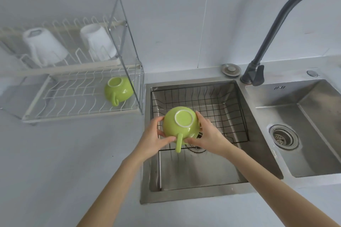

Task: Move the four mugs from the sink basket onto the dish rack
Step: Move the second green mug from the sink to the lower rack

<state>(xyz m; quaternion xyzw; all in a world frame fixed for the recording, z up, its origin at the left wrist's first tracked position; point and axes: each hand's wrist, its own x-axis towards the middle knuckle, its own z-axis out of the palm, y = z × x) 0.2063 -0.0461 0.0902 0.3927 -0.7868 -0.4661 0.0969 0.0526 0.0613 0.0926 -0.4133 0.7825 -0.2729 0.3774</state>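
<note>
I hold a green mug (180,127) upside down over the front left of the black wire sink basket (217,101), its handle pointing toward me. My left hand (154,135) grips its left side and my right hand (207,134) grips its right side. No other mug shows in the basket. On the white dish rack (73,97) at the left, another green mug (119,90) lies upturned on the lower tier's right end. Two white mugs (44,47) (97,42) stand upside down on the upper tier.
A dark gooseneck faucet (258,68) rises between the left sink bowl (195,171) and the right bowl with its drain (284,136). A clear panel (127,42) stands at the rack's right end. Grey countertop (64,162) lies in front of the rack.
</note>
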